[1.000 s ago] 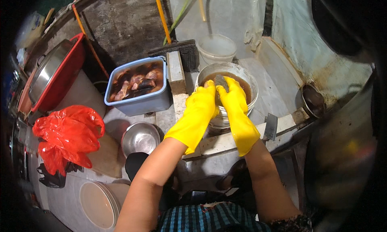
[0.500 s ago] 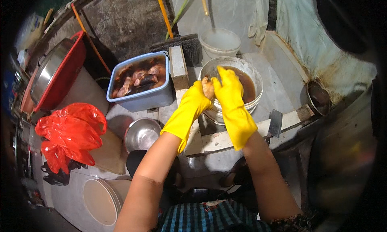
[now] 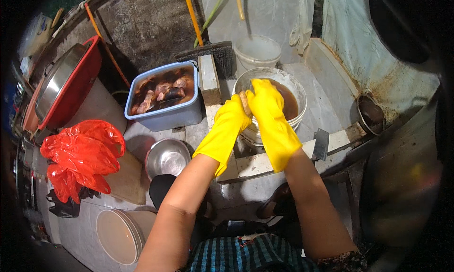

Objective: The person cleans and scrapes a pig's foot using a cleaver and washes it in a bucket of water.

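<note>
Seeing remotely my left hand (image 3: 231,117), fingers clasping a tan piece (image 3: 245,103), my right hand (image 3: 267,104), fingers curled round a half-hidden grey scrubber (image 3: 251,86), white bucket (image 3: 303,94) beneath.

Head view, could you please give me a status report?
Left hand holding tan chunk at white bucket. Right hand against chunk. Cleaver at right, clear of hands.

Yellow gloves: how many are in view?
2: one glove on the left hand, the other on the right hand, both at the bucket of brown liquid. Others may be hidden.
</note>
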The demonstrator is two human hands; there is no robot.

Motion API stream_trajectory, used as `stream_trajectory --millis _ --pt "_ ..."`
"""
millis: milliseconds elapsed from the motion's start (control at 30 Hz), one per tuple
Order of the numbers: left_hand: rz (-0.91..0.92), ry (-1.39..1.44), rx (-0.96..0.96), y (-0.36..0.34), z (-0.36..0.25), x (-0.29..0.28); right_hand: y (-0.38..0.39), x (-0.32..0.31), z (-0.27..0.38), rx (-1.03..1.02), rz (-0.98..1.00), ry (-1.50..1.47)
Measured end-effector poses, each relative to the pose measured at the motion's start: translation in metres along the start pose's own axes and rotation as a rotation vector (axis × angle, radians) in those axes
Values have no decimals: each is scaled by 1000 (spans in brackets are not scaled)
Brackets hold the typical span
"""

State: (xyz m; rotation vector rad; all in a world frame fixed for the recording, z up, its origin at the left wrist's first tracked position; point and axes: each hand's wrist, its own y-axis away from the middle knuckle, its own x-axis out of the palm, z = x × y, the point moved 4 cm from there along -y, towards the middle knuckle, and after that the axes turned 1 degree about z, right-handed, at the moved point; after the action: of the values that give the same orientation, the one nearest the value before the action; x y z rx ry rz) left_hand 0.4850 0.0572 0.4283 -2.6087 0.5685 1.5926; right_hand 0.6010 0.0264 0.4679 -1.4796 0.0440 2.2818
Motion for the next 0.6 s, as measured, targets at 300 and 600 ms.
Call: stream_trajectory --millis 300,600 --pt "-45 24 -9 -1 3 11 24 20 -3 -19 -273 -87" --pt "27 -66 97 17 -11 -17 -64 7 -83 111 -150 59"
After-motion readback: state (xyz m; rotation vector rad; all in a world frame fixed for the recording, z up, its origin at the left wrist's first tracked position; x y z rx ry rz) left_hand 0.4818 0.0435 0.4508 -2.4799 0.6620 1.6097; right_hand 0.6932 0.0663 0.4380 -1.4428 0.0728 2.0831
